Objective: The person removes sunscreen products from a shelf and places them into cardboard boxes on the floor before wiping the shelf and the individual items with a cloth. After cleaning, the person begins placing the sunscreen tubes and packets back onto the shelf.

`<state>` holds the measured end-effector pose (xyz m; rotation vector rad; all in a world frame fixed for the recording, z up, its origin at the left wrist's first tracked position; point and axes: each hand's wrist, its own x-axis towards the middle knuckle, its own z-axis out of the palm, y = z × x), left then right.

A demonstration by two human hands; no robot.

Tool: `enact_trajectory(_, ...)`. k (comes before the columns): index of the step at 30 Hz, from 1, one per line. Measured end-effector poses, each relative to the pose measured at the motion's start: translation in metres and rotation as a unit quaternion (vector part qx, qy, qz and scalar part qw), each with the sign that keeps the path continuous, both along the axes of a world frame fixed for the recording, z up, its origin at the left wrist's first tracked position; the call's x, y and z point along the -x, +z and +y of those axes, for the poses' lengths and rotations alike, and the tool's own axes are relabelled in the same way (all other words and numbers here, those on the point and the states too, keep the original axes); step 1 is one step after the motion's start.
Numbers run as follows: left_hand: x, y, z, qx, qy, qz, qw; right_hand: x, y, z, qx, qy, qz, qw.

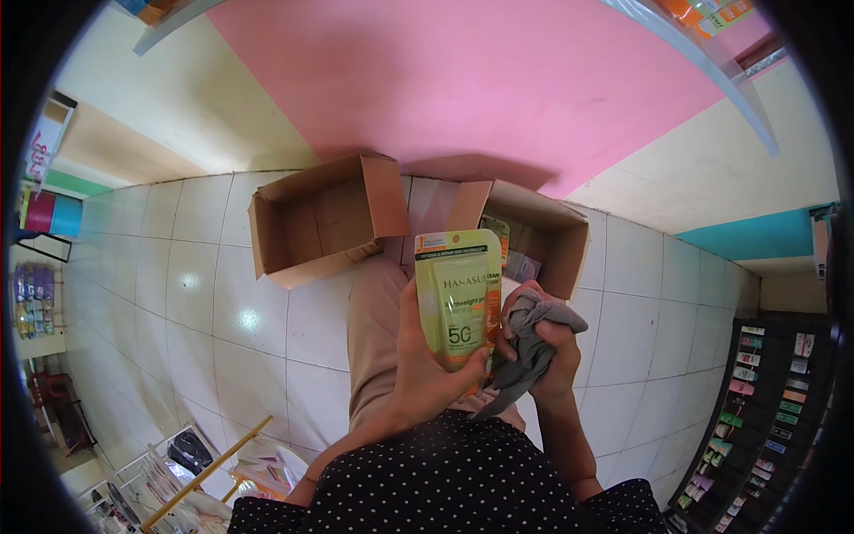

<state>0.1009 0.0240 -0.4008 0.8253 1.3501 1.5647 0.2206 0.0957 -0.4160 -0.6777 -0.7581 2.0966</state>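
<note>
My left hand [420,360] is closed round a green sunscreen pack [458,285] marked "50", its thumb across the lower front. The pack stands upright, front toward me. The orange edge of another pack [493,307] shows behind its right side. A crumpled grey cloth [538,343] is bunched in my right hand [559,356], close beside the packs. Beyond my hands, an open cardboard box [569,254] on the right has a green pack [495,233] and a pale pack [523,266] inside.
Another open cardboard box [313,222] sits to the left on the white tiled floor [200,294], before a pink wall [463,98]. A black rack [756,418] of small products lines the right side. At lower left, a wooden rod [209,472] crosses white wire shelving [133,494].
</note>
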Motion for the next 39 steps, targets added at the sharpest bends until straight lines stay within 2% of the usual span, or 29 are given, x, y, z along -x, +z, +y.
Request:
enact_trajectory(4, 0.001, 0.003, -0.001, 0.011, -0.021, -0.037, 0.999, 0.001, 0.006, -0.007, -0.041, -0.006, -0.041, 0.998)
enact_trajectory(6, 0.000, -0.002, -0.001, 0.003, -0.016, -0.036, 0.999, 0.003, 0.006, -0.009, -0.139, -0.033, -0.073, 0.987)
enact_trajectory(7, -0.001, -0.004, -0.001, -0.006, -0.013, -0.034, 0.999, 0.004, 0.008, -0.011, -0.139, -0.033, -0.073, 0.987)
enact_trajectory(8, -0.001, -0.005, -0.001, -0.007, -0.013, -0.034, 0.999, 0.006, 0.012, -0.012, -0.278, -0.040, -0.166, 0.945)
enact_trajectory(9, -0.002, -0.006, -0.001, -0.022, -0.011, -0.049, 0.998, 0.007, 0.015, -0.014, -0.409, -0.045, -0.253, 0.875)
enact_trajectory(10, -0.002, -0.006, 0.000, -0.037, -0.009, -0.064, 0.997, 0.007, 0.015, -0.018, -0.482, -0.032, -0.294, 0.824)
enact_trajectory(11, -0.001, -0.006, -0.001, -0.036, -0.009, -0.064, 0.997, 0.006, 0.014, -0.019, -0.482, -0.032, -0.294, 0.825)
enact_trajectory(13, 0.002, -0.006, -0.003, -0.016, -0.015, 0.067, 0.997, 0.004, 0.009, -0.020, -0.480, -0.060, -0.335, 0.809)
enact_trajectory(15, -0.001, -0.006, -0.003, -0.010, 0.010, 0.043, 0.999, 0.005, 0.007, -0.017, -0.481, -0.087, -0.370, 0.790)
enact_trajectory(17, -0.001, -0.006, -0.002, -0.003, 0.036, 0.018, 0.999, 0.005, 0.003, -0.023, -0.536, -0.069, -0.322, 0.777)
enact_trajectory(20, 0.001, -0.002, -0.002, -0.018, 0.024, -0.009, 1.000, 0.007, 0.004, -0.022, -0.505, -0.083, -0.325, 0.795)
enact_trajectory(22, 0.005, 0.000, -0.003, -0.016, -0.028, 0.109, 0.993, 0.008, 0.005, -0.018, -0.452, -0.098, -0.341, 0.818)
enact_trajectory(26, 0.009, -0.001, -0.002, -0.010, -0.030, 0.083, 0.996, 0.005, 0.003, -0.021, -0.528, -0.074, -0.311, 0.786)
enact_trajectory(28, 0.012, -0.003, -0.004, 0.041, -0.089, -0.030, 0.995, -0.001, 0.004, -0.011, -0.410, -0.083, -0.296, 0.859)
enact_trajectory(29, 0.015, -0.002, -0.004, 0.041, -0.088, -0.031, 0.995, -0.004, 0.005, -0.005, -0.409, -0.081, -0.296, 0.859)
enact_trajectory(30, 0.019, 0.000, -0.004, 0.034, -0.110, -0.029, 0.993, -0.008, 0.008, 0.002, -0.269, -0.109, -0.239, 0.927)
enact_trajectory(31, 0.023, 0.002, -0.005, 0.028, -0.131, -0.028, 0.991, -0.011, 0.011, 0.006, -0.119, -0.133, -0.176, 0.968)
enact_trajectory(32, 0.028, 0.006, -0.005, 0.029, -0.130, -0.029, 0.991, -0.013, 0.014, 0.006, -0.119, -0.131, -0.177, 0.968)
enact_trajectory(34, 0.038, 0.013, -0.005, 0.062, -0.233, -0.024, 0.970, -0.017, 0.021, 0.004, -0.216, -0.092, -0.193, 0.953)
enact_trajectory(35, 0.042, 0.014, -0.007, 0.069, -0.234, -0.029, 0.969, -0.019, 0.026, 0.001, -0.208, -0.090, -0.197, 0.954)
enact_trajectory(36, 0.045, 0.013, -0.009, 0.087, -0.268, -0.093, 0.955, -0.020, 0.033, -0.002, -0.357, -0.003, -0.263, 0.896)
enact_trajectory(37, 0.047, 0.014, -0.011, 0.105, -0.299, -0.158, 0.935, -0.021, 0.040, -0.006, -0.492, 0.087, -0.316, 0.806)
enact_trajectory(38, 0.049, 0.026, -0.011, 0.125, -0.297, -0.201, 0.925, -0.020, 0.049, -0.006, -0.559, 0.138, -0.341, 0.743)
enact_trajectory(39, 0.050, 0.024, -0.012, 0.131, -0.297, -0.205, 0.923, -0.019, 0.052, -0.009, -0.553, 0.141, -0.343, 0.747)
